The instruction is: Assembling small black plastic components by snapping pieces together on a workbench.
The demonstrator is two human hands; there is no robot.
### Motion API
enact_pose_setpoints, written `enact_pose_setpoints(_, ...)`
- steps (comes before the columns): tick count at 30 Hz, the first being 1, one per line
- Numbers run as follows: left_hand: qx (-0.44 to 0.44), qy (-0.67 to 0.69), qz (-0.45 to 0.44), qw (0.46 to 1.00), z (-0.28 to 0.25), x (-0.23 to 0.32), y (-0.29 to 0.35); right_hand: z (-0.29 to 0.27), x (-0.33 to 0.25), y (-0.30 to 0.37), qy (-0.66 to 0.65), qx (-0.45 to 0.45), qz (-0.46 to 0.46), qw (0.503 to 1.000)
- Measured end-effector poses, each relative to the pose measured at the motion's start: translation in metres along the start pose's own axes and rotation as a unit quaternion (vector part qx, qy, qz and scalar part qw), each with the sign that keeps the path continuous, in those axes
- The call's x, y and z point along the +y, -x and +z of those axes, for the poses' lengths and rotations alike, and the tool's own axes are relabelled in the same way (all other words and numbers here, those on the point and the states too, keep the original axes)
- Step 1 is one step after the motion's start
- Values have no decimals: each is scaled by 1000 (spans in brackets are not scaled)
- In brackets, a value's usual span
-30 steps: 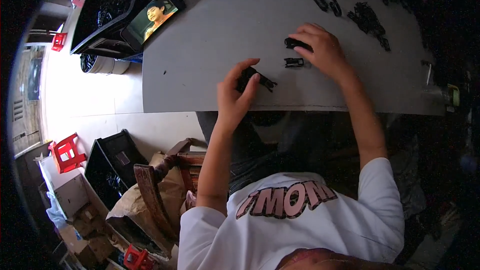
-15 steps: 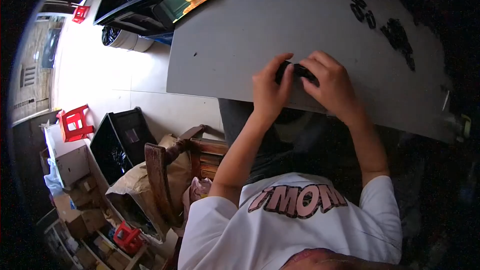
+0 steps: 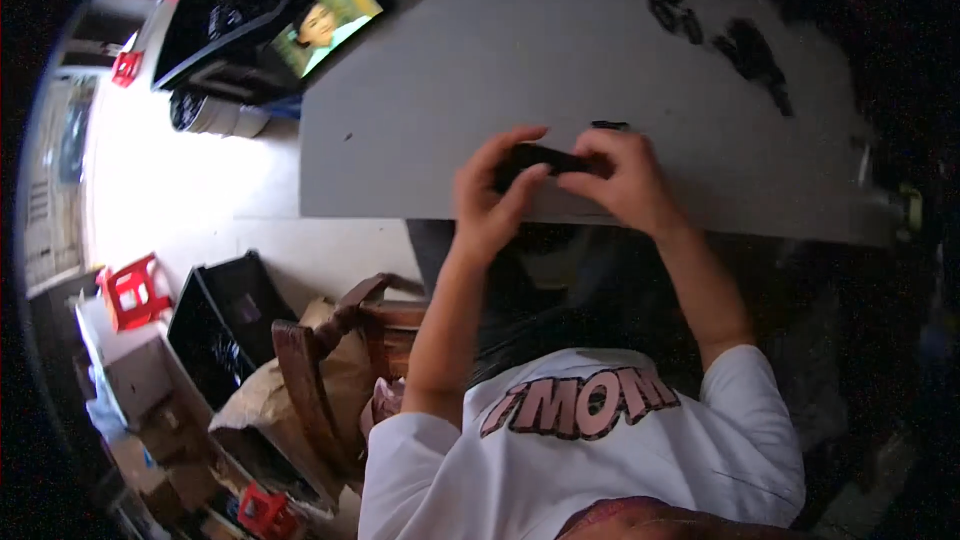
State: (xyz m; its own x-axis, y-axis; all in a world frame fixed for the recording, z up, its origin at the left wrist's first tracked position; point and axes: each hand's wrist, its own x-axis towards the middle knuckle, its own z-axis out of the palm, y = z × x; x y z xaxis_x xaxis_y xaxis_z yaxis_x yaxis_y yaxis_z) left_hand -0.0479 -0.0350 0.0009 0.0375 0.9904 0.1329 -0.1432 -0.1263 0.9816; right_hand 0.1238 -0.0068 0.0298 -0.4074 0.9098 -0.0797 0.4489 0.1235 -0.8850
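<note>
My left hand and my right hand are close together above the front part of the grey table. Between them is a dark, elongated black piece, its exact kind too dark to make out. The left fingers and thumb curl round its left end; its right end is pinched in my right fingers. Just beyond the right knuckles, a small black piece shows on the table, partly hidden by that hand.
Black ring-like parts and a heap of black pieces lie far right. A lit phone-like screen leans on a black crate at far left. A wooden chair and black bin stand left of me.
The whole view has shifted, table and hands appearing further left. The hands have turned so that more of the black piece shows. A small black piece now shows beyond the right hand.
</note>
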Motion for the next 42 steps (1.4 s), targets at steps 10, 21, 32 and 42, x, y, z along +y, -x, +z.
enact_pose_setpoints(10, 57, 119, -53, 990, -7, 1, -2, -124, 81, -68, 212, 401, -91, 887)
enact_pose_setpoints(21, 104, 53, -56, 992, -20, 3, -87, -115, 105, -51, 279, 327, 9, 903)
enact_pose_setpoints(32, 103, -639, 117, 753, -35, -25, -230, -79, 70, 5, 269, 219, -32, 937)
enact_pose_setpoints(42, 70, -505, 69, 858, -45, -12, -188, -44, 37, 1, 227, 100, -145, 958)
